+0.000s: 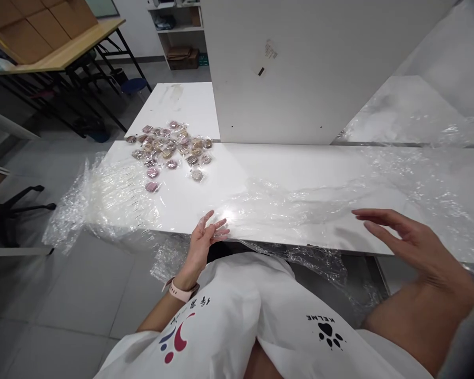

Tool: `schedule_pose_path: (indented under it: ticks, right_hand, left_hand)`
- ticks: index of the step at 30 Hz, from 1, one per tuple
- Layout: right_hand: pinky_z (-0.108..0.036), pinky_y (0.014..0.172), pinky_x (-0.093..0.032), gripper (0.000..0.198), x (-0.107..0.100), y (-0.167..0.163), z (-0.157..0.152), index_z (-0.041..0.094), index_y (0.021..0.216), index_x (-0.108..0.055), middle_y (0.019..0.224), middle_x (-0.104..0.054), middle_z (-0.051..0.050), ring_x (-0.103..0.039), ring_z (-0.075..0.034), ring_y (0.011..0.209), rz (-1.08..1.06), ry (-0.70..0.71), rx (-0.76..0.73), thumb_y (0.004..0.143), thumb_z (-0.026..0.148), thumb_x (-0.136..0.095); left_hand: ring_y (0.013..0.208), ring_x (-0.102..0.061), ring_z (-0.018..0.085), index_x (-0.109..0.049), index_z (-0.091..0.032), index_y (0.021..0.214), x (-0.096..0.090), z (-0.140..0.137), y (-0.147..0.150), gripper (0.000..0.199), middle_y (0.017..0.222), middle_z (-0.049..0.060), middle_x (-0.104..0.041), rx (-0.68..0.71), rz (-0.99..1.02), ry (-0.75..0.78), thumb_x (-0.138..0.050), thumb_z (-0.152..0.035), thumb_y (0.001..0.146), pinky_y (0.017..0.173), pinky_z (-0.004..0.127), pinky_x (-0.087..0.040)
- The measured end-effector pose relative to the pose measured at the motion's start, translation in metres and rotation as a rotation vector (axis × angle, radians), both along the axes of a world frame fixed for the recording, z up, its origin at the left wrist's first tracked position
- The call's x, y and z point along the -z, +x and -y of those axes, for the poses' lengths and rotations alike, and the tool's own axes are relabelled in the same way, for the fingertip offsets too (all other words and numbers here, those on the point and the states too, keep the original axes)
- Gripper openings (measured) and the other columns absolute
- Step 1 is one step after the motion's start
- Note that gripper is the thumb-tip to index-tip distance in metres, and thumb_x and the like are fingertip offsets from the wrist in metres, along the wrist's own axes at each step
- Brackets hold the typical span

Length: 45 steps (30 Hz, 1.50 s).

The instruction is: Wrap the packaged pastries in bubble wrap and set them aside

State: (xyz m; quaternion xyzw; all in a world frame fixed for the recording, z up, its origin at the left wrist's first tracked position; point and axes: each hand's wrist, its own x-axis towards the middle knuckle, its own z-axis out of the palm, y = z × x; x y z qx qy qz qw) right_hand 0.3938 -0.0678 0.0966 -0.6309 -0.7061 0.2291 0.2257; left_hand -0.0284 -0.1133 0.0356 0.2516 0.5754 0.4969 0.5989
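White table (pixel 256 158) is draped with clear film (pixel 284 202), middle to right; plastic bags (pixel 116 195) are piled left. Right hand (pixel 413 239) is held above the near edge, fingers parted, nothing gripped. Left hand (pixel 203 239) is held there too, fingers loosely spread; whether film's pinched can't be told. Little wrapped snacks (pixel 168 151) are scattered far left.

Left hand (pixel 204 236), right hand (pixel 416 241), clear film (pixel 296 202)
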Motion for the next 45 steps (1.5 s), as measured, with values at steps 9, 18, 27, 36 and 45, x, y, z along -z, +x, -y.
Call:
schedule_pose_path:
  ticks: [9, 18, 27, 36, 45]
  right_hand:
    - [-0.059, 0.122, -0.015, 0.068, 0.115, -0.127, -0.100, 0.027, 0.155, -0.033, 0.166, -0.018, -0.008, -0.015, -0.030, 0.154, 0.433, 0.027, -0.314, 0.099, 0.062, -0.021]
    - [-0.051, 0.122, -0.018, 0.064, 0.135, -0.134, -0.155, 0.029, 0.150, -0.043, 0.162, -0.032, -0.006, -0.025, -0.025, 0.151, 0.394, 0.205, -0.364, 0.099, 0.063, -0.024]
    - [-0.049, 0.121, -0.021, 0.058, 0.135, -0.135, -0.149, 0.029, 0.146, -0.048, 0.159, -0.039, -0.005, -0.029, -0.025, 0.149, 0.337, 0.237, -0.337, 0.099, 0.059, -0.030]
    - [-0.048, 0.120, -0.022, 0.054, 0.136, -0.134, -0.151, 0.028, 0.143, -0.050, 0.155, -0.045, -0.004, -0.035, -0.024, 0.146, 0.238, 0.253, -0.297, 0.099, 0.054, -0.032]
    - [-0.048, 0.120, -0.024, 0.054, 0.129, -0.136, -0.151, 0.025, 0.139, -0.055, 0.151, -0.049, -0.006, -0.039, -0.026, 0.144, 0.205, 0.242, -0.275, 0.100, 0.056, -0.033]
  left_hand:
    - [0.123, -0.056, 0.026, -0.042, -0.025, 0.144, 0.000, -0.047, -0.049, 0.057, 0.143, 0.014, -0.052, -0.242, -0.874, 0.310, -0.059, -0.042, 0.092, 0.095, 0.043, -0.053]
    - [0.138, -0.035, 0.045, -0.018, -0.024, 0.159, 0.012, -0.210, -0.082, 0.093, 0.161, 0.022, -0.024, 0.384, -1.548, 0.000, -0.065, -0.017, 0.079, 0.102, 0.062, -0.041]
    - [0.107, -0.060, 0.037, -0.055, -0.013, 0.133, 0.015, -0.252, -0.108, 0.049, 0.127, 0.024, -0.057, 0.374, -1.559, 0.113, -0.055, -0.007, 0.085, 0.088, 0.051, -0.045]
    - [0.104, -0.063, 0.022, -0.062, -0.028, 0.124, -0.015, -0.173, -0.043, 0.031, 0.117, 0.007, -0.069, 0.074, -1.118, 0.631, -0.047, -0.020, 0.098, 0.085, 0.042, -0.050]
    - [0.155, -0.010, 0.033, -0.046, -0.032, 0.147, 0.046, -0.064, 0.069, 0.050, 0.164, 0.006, -0.027, 0.992, -1.121, 0.951, -0.051, -0.042, 0.098, 0.122, 0.066, -0.004]
